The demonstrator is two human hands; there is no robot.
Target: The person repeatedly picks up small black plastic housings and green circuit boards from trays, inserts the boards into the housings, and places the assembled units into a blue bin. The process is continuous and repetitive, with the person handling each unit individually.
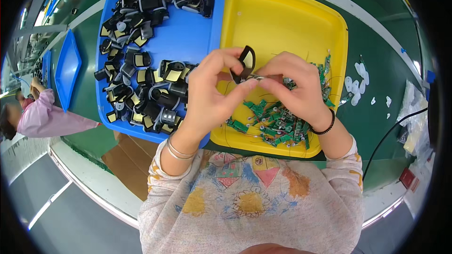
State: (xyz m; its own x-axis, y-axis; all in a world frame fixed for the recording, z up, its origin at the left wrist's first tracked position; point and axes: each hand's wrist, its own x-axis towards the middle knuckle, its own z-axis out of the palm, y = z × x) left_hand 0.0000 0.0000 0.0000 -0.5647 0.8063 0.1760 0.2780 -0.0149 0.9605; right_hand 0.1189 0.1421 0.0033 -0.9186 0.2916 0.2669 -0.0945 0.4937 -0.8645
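Observation:
Over the yellow tray [278, 14], my left hand [207, 89] is closed on a black plastic housing [248, 58] with a pale yellow pad on its face. It is held tilted up between thumb and fingers. My right hand [301, 87] meets it from the right, thumb and fingertips pinched together at the housing's lower edge. Something small and thin sits between those fingertips; its kind is hidden. Below both hands, a heap of small green circuit boards [282, 129] with thin wires lies in the near part of the yellow tray.
To the left, a blue tray [188, 37] holds many similar black housings [127, 70]. White oval pieces [355, 84] lie on the green table right of the yellow tray, near clear plastic bags [412, 113] and a black cable [383, 138]. Another person in pink [42, 113] sits far left.

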